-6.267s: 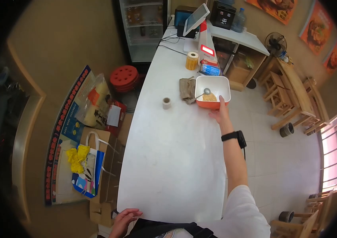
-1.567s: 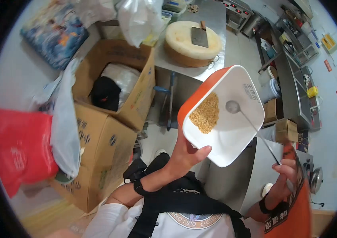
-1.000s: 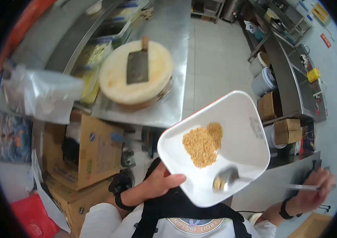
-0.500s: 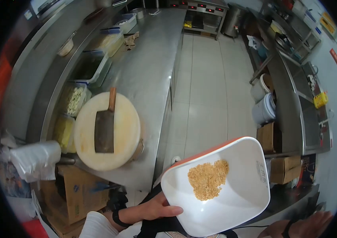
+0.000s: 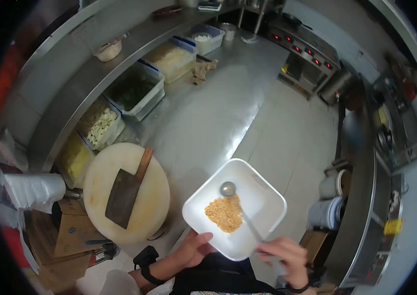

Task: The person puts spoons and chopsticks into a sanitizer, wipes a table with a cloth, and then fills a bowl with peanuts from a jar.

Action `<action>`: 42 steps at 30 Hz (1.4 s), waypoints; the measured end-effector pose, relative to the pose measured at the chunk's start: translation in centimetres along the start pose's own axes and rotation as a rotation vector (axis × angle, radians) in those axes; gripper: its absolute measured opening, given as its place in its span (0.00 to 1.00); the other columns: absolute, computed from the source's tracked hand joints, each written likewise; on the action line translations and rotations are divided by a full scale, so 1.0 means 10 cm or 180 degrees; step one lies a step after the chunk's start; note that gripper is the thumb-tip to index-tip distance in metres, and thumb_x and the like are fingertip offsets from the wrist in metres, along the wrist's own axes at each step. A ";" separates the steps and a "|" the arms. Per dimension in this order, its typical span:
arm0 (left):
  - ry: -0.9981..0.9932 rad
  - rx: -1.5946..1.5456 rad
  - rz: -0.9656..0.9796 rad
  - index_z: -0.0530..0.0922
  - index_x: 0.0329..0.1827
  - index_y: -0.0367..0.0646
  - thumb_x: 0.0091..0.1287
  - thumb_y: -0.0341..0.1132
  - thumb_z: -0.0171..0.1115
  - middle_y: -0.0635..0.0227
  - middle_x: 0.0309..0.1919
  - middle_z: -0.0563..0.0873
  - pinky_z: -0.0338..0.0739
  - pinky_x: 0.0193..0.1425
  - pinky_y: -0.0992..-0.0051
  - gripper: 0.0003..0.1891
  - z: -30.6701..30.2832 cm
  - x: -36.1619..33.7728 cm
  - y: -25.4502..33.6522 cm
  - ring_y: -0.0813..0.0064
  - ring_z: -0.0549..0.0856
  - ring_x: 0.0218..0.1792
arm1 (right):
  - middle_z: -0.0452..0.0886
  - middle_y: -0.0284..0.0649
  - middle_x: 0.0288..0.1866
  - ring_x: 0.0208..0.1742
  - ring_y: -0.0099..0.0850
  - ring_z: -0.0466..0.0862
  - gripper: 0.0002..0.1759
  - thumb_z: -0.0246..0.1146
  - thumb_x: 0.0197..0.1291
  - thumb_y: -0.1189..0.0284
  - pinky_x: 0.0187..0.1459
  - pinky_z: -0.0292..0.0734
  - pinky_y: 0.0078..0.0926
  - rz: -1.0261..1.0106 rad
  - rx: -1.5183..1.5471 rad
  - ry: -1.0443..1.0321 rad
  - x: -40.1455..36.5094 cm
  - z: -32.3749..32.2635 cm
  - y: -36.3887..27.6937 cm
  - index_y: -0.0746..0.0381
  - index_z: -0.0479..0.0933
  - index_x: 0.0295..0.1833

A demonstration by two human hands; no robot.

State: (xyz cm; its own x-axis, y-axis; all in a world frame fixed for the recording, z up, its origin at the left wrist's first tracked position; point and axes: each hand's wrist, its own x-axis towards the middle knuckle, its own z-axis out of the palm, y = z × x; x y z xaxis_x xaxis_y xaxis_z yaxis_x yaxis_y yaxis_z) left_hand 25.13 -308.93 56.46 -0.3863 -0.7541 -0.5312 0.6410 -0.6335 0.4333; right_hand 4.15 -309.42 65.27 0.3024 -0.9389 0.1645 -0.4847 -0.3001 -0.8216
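My left hand grips the near left rim of a white square bowl, thumb over the edge. Inside the bowl lies a heap of golden-brown crumbs. A metal spoon with a small round scoop reaches into the bowl. Its scoop sits at the far edge of the heap. The fingers of my right hand are closed round the spoon's handle, just beyond the bowl's near right side. A cleaver with a wooden handle rests flat on a round chopping board to the left.
Along the back of the steel counter stand tubs, including one of white chopped pieces and one of dark greens. Cardboard lies below on the left. White buckets stand on the right under a steel worktop.
My right hand has come in from the lower right with a spoon and put its scoop into the bowl. The bowl has shifted left, and the view has turned.
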 end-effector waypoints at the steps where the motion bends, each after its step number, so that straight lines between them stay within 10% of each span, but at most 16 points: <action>1: -0.0013 -0.0010 0.0102 0.56 0.63 0.40 0.56 0.40 0.56 0.59 0.59 0.67 0.65 0.62 0.61 0.32 0.03 0.17 -0.01 0.64 0.71 0.58 | 0.80 0.38 0.32 0.32 0.32 0.79 0.19 0.63 0.46 0.80 0.34 0.73 0.25 -0.0376 0.0089 -0.0512 0.14 0.02 0.20 0.64 0.75 0.48; 5: 0.0151 -0.0200 0.0503 0.58 0.62 0.41 0.54 0.42 0.53 0.59 0.58 0.69 0.64 0.62 0.57 0.32 0.25 0.96 0.00 0.62 0.70 0.58 | 0.79 0.37 0.42 0.41 0.33 0.78 0.28 0.64 0.47 0.80 0.42 0.73 0.26 -0.0540 0.0311 -0.1197 0.69 -0.42 0.65 0.62 0.68 0.57; 18: 0.0494 -0.1215 0.1502 0.58 0.61 0.37 0.55 0.35 0.50 0.54 0.57 0.68 0.64 0.62 0.55 0.29 0.72 3.40 0.05 0.55 0.69 0.58 | 0.72 0.42 0.42 0.43 0.35 0.74 0.08 0.56 0.56 0.74 0.43 0.71 0.27 -0.0499 -0.0169 -0.1649 2.78 -2.73 2.66 0.62 0.73 0.42; 22: 0.0641 -0.1253 0.1591 0.58 0.60 0.36 0.56 0.33 0.49 0.54 0.57 0.67 0.62 0.64 0.56 0.27 0.71 4.19 0.29 0.56 0.69 0.57 | 0.72 0.42 0.46 0.50 0.36 0.73 0.14 0.57 0.50 0.81 0.50 0.69 0.28 -0.1589 -0.1187 -0.1007 4.12 -3.39 2.40 0.60 0.74 0.45; 30: 0.0548 -0.1397 0.1849 0.57 0.60 0.34 0.56 0.33 0.50 0.55 0.58 0.66 0.59 0.67 0.56 0.28 0.64 5.61 1.06 0.59 0.66 0.60 | 0.71 0.32 0.31 0.30 0.20 0.70 0.08 0.50 0.55 0.80 0.31 0.65 0.17 -0.2584 -0.1182 0.1371 7.67 -5.04 2.36 0.63 0.74 0.39; 34: 0.0636 -0.1720 0.2349 0.59 0.59 0.37 0.58 0.30 0.49 0.55 0.55 0.69 0.60 0.65 0.54 0.24 0.73 6.01 1.31 0.59 0.69 0.57 | 0.70 0.27 0.24 0.22 0.16 0.68 0.13 0.51 0.56 0.77 0.23 0.61 0.13 -0.1206 0.0386 0.1842 9.08 -5.89 2.36 0.60 0.75 0.46; 40: 0.1295 -0.1936 0.2602 0.63 0.58 0.41 0.60 0.29 0.49 0.60 0.53 0.71 0.66 0.58 0.60 0.21 0.85 6.57 1.40 0.64 0.72 0.53 | 0.75 0.26 0.28 0.23 0.16 0.71 0.13 0.53 0.55 0.73 0.24 0.66 0.12 -0.1692 0.0489 0.1918 10.79 -5.95 1.74 0.58 0.78 0.46; 42: 0.2887 0.1454 0.2171 0.70 0.53 0.37 0.65 0.40 0.49 0.52 0.42 0.79 0.72 0.48 0.67 0.18 1.30 6.35 1.63 0.58 0.79 0.44 | 0.78 0.32 0.30 0.26 0.21 0.75 0.12 0.55 0.54 0.72 0.29 0.70 0.17 -0.2191 -0.0194 0.1921 11.41 -5.77 1.49 0.58 0.79 0.43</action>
State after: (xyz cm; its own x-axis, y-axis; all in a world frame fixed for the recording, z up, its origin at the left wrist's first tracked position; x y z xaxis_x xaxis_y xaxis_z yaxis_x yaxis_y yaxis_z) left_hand 2.45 -369.39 39.28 0.6573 -0.6771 -0.3309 0.1688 -0.2957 0.9402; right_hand -15.91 -430.79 103.28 0.0687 -0.4733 0.8782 -0.4041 -0.8181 -0.4093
